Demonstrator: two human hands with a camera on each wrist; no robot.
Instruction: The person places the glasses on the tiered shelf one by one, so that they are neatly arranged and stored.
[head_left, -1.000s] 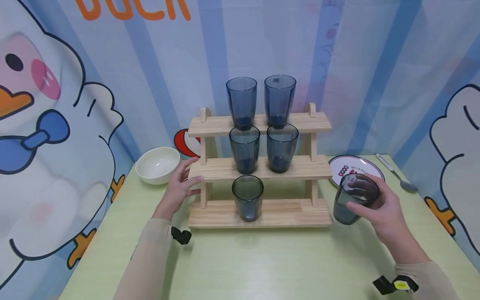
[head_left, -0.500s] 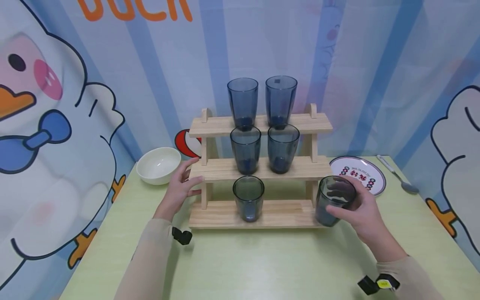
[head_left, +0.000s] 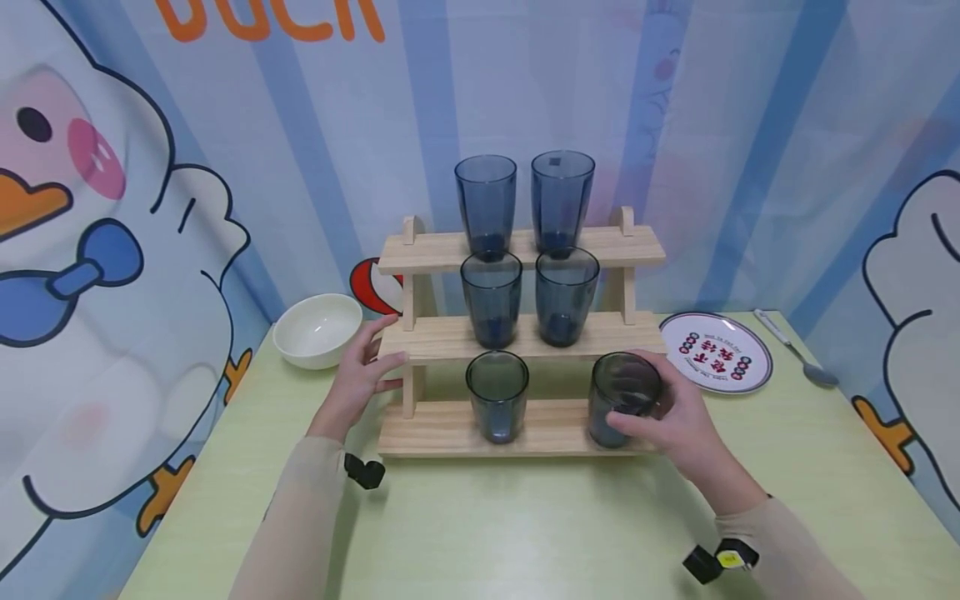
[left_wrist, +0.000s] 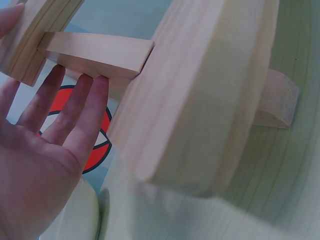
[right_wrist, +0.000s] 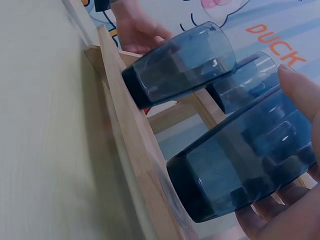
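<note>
My right hand point(head_left: 686, 417) grips a blue-grey glass tumbler point(head_left: 617, 417) from its right side, thumb in front and fingers behind. The tumbler stands upright at the right part of the bottom shelf, its base close over the board in the right wrist view. Left of it on that shelf stands a matching tumbler point(head_left: 498, 404). My left hand point(head_left: 358, 379) holds the left end of the three-tier wooden stand point(head_left: 435, 333). Its thumb lies at the front of the middle shelf, its fingertips point(left_wrist: 101, 85) against the upright post point(left_wrist: 100, 52).
Two tumblers point(head_left: 491, 304) stand on the middle shelf and two more point(head_left: 486, 200) on the top one. A white bowl point(head_left: 317, 332) sits at the left, a printed plate point(head_left: 738, 377) and a spoon point(head_left: 798, 354) at the right. A patterned curtain point(head_left: 322, 167) hangs behind.
My right hand has carried the tumbler leftward from beside the stand to over the bottom shelf, uncovering the plate. The left hand has stayed on the stand.
</note>
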